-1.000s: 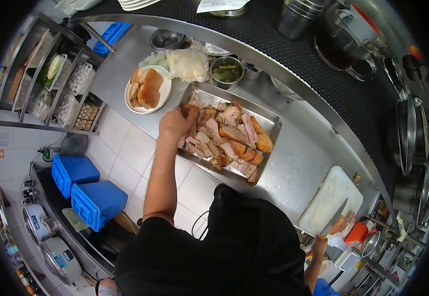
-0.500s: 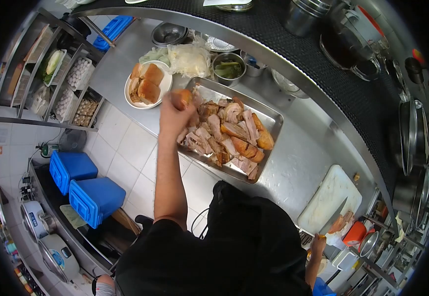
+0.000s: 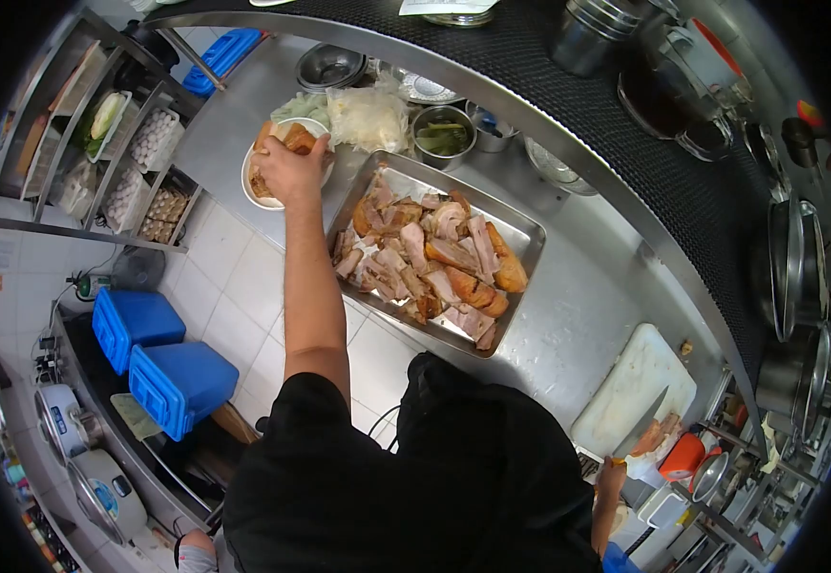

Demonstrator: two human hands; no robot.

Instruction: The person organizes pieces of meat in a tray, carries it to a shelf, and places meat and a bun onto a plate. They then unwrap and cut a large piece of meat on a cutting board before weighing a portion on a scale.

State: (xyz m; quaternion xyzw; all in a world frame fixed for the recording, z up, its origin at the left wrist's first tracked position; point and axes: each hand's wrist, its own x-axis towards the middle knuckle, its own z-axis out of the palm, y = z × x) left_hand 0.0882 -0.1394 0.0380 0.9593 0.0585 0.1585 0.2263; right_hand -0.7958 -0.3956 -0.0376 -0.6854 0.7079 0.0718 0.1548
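Note:
My left hand (image 3: pixel 291 170) is over a white bowl (image 3: pixel 267 202) at the upper left, its fingers curled round a browned piece of meat (image 3: pixel 298 139) among other chunks. The hand partly hides the bowl's contents. Right of it, a metal tray (image 3: pixel 528 222) holds several slices and chunks of cooked meat (image 3: pixel 477 250). At the lower right, my right hand (image 3: pixel 610 476) grips a knife (image 3: pixel 646 420) by its yellowish handle. The blade lies over the lower edge of a white cutting board (image 3: pixel 630 387), beside some meat (image 3: pixel 659 435).
Behind the tray are a pot of green vegetables (image 3: pixel 444 134), a plastic bag (image 3: pixel 368 116) and dark bowls (image 3: pixel 331 67). A black-matted shelf (image 3: pixel 530 53) overhangs the counter. Blue bins (image 3: pixel 181 387) stand at the left, below a rack with egg trays (image 3: pixel 155 138).
My left hand has moved left from the tray's corner to the bowl with the piece of meat. My right hand stays on the knife, almost unmoved.

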